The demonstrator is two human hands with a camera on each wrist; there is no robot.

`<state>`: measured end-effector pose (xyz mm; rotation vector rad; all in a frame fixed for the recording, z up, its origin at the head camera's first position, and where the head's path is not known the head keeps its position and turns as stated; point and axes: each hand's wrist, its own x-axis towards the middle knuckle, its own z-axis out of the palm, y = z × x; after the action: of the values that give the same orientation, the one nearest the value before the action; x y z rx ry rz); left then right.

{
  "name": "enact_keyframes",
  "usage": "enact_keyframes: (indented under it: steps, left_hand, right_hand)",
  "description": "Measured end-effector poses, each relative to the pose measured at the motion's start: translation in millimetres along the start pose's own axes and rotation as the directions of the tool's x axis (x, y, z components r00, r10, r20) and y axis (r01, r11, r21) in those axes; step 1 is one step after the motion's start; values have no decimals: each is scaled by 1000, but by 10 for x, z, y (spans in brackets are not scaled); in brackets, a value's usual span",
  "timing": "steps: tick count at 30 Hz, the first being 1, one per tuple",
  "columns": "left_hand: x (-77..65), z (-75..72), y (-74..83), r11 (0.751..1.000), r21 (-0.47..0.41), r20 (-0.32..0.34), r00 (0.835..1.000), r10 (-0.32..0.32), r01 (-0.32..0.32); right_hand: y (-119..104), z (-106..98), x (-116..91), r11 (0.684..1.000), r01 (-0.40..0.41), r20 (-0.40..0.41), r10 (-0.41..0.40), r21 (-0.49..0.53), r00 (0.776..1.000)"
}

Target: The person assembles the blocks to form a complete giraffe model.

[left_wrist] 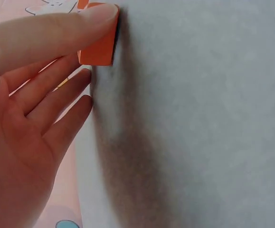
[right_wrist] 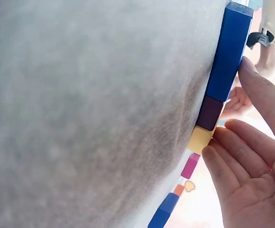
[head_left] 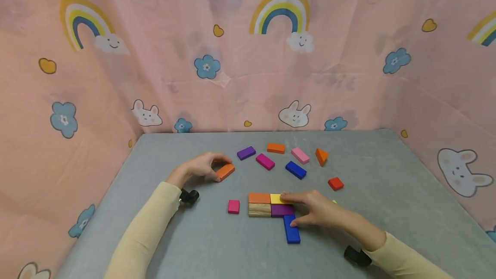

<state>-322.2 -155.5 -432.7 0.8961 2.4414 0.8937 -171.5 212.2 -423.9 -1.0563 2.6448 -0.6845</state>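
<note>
My left hand (head_left: 199, 165) pinches an orange block (head_left: 226, 172) between thumb and fingers, at the left of the grey table. In the left wrist view the thumb lies across that block's face. My right hand (head_left: 319, 210) rests fingertips on a yellow block (head_left: 275, 199), while its thumb touches a long blue block (head_left: 292, 234). Those two adjoin a flat cluster with another orange block (head_left: 258, 198), a bare wood-grain block (head_left: 259, 210) and a purple block (head_left: 282, 211). The blue one extends from the purple block toward the front edge.
A small pinkish-red block (head_left: 234, 206) lies left of the cluster. Behind it are scattered a violet block (head_left: 246, 153), a magenta block (head_left: 265, 162), a pink block (head_left: 300, 155), a second blue block (head_left: 296, 170), an orange triangle (head_left: 321, 156) and a red block (head_left: 335, 183).
</note>
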Motion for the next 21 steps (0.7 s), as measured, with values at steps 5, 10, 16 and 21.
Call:
enact_keyframes:
  steps: [5, 10, 16, 21]
  left_hand:
    - [-37, 18, 55, 999, 4, -30, 999, -33, 33]
    - [-139, 62, 156, 1000, -15, -73, 997, -18, 17]
    - [-314, 227, 319, 996, -24, -132, 988, 79, -83]
    - [-432, 370, 515, 980, -16, -152, 970, 192, -196]
  right_hand:
    - [19, 10, -1, 1000, 0, -1, 0, 7, 1000]
    - [28, 15, 6, 1000, 1, -3, -1, 21, 1000]
    - [24, 24, 12, 1000, 3, -2, -3, 20, 1000]
    - [24, 19, 9, 1000, 6, -5, -6, 7, 1000]
